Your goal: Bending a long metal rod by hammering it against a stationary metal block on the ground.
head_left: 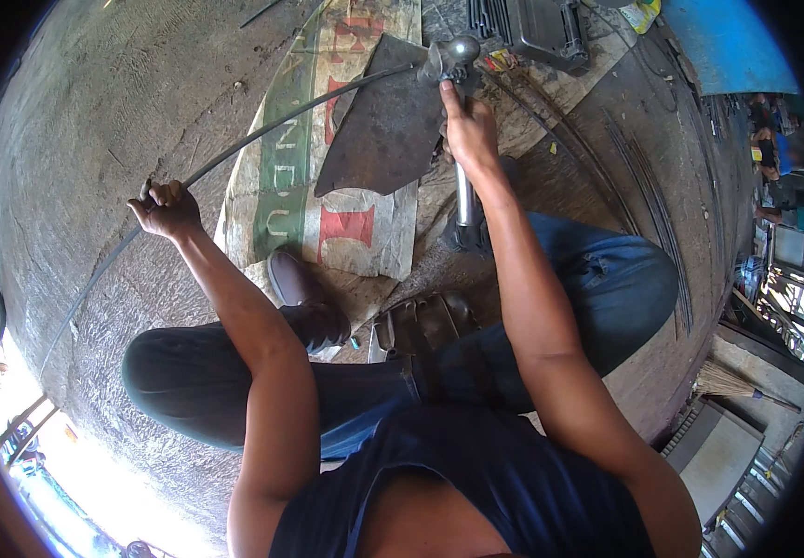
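Observation:
My left hand (pixel 167 210) is closed around a long thin metal rod (pixel 300 115), which slants up to the right. The rod's far end meets the head of a ball-peen hammer, where I cannot make out what lies under it. My right hand (pixel 470 132) grips the hammer (pixel 464 197) by its shiny metal handle, thumb laid along it near the head. Beneath the rod's far part is a dark, irregular metal plate (pixel 379 135), lying on a flattened printed sack (pixel 281 177).
Several loose rods (pixel 649 191) lie on the floor to the right. A dark tool case (pixel 546 33) stands at the far side, with a blue sheet (pixel 728 46) beyond it. My shoe (pixel 300 284) rests on the sack's near edge. A broom (pixel 732 381) lies at the right.

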Demonstrator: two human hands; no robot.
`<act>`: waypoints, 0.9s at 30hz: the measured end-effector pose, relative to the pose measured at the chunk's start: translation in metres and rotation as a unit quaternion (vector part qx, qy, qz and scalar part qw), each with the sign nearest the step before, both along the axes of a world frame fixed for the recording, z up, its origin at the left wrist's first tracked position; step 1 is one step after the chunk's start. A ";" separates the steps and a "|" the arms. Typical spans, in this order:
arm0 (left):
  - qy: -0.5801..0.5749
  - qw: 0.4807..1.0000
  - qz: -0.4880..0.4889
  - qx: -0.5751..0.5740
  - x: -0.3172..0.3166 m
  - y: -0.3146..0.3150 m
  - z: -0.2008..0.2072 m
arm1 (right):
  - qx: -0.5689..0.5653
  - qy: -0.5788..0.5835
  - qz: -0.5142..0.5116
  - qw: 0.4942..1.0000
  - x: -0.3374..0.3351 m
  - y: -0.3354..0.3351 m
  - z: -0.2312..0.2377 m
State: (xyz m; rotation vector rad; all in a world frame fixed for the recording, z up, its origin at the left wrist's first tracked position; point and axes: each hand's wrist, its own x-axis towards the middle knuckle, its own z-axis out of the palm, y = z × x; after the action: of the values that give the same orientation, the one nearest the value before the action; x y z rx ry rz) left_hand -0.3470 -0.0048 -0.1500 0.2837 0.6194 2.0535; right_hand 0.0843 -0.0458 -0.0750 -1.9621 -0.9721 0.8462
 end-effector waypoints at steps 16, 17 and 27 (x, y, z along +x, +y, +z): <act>-0.007 1.000 -0.013 -0.017 0.011 -0.001 -0.006 | 0.031 -0.002 0.008 0.999 0.009 0.025 -0.023; 0.000 1.000 -0.006 -0.022 0.009 -0.002 -0.007 | 0.012 0.012 0.006 1.000 0.005 0.022 -0.016; -0.007 0.999 0.009 -0.038 0.010 -0.004 0.000 | 0.211 -0.003 0.028 0.977 -0.011 0.018 0.050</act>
State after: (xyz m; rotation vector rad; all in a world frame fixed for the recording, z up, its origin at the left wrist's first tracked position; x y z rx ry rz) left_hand -0.3366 -0.0088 -0.1501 0.2199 0.6925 2.0416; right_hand 0.0730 -0.0278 -0.0251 -1.5798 -1.1125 0.6049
